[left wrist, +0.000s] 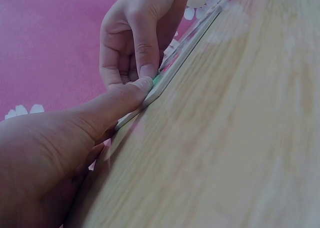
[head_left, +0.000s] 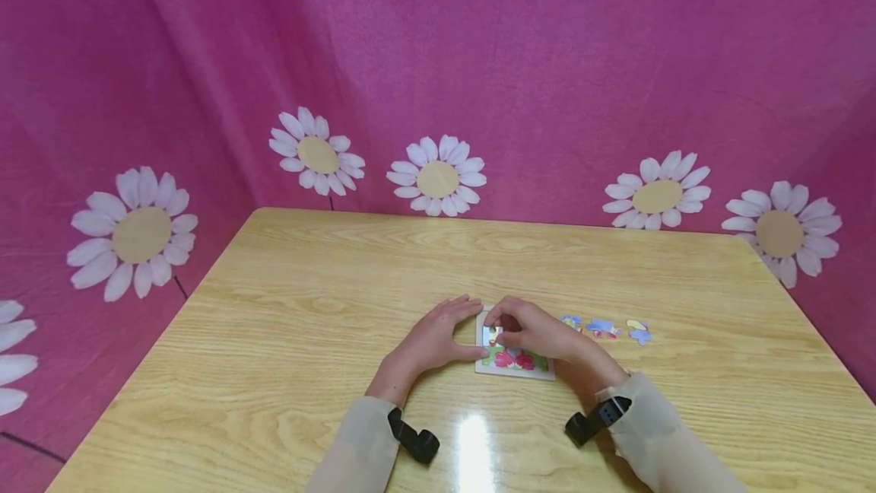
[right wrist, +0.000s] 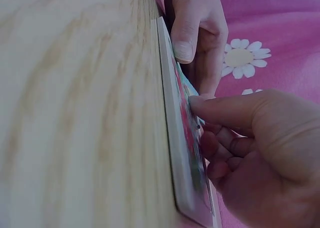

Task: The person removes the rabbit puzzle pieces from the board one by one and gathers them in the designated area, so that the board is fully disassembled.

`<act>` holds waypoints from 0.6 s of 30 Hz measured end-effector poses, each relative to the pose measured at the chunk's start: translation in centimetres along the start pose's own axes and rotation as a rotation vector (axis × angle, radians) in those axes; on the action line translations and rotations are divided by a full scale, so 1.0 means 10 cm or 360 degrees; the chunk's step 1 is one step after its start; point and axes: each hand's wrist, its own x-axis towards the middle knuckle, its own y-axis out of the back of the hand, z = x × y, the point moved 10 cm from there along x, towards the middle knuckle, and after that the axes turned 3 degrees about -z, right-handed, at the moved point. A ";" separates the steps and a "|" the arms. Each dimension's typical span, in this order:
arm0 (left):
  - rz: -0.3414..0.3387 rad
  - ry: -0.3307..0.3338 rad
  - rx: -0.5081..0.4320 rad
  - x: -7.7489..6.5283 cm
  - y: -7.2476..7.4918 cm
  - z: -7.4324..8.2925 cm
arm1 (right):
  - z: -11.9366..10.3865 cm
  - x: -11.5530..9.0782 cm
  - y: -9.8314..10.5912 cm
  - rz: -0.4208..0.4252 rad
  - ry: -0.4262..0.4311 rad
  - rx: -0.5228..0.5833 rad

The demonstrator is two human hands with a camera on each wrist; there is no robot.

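Observation:
A small jigsaw board (head_left: pixel 515 375) with a pale frame lies flat on the table, showing a pink flower shape on green. My left hand (head_left: pixel 431 337) rests at its left side, fingers spread near the top corner and the thumb (left wrist: pixel 132 91) pressing the lower left part. Over the board's upper left, my right hand (head_left: pixel 541 329) pinches a light blue puzzle piece (right wrist: pixel 188 85) between thumb and fingers. That piece sits slightly tilted above the board's surface. The right hand hides much of the upper picture.
Loose puzzle pieces in blue, yellow and red, among them a blue piece (head_left: pixel 602 327) and a blue-and-yellow piece (head_left: pixel 639 332), lie right of the board. The wooden table (head_left: pixel 328 287) meets a pink curtain (head_left: pixel 534 82) with white daisies at its far edge.

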 end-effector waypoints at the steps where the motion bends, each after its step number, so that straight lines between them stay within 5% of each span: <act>1: 0.0000 0.0001 0.0000 0.00 0.00 0.00 | 0.00 0.00 0.00 0.0008 0.0005 -0.0004; 18: -0.0015 0.0011 0.0030 0.01 0.00 -0.01 | -0.29 -0.08 0.07 0.0194 0.0224 -0.0189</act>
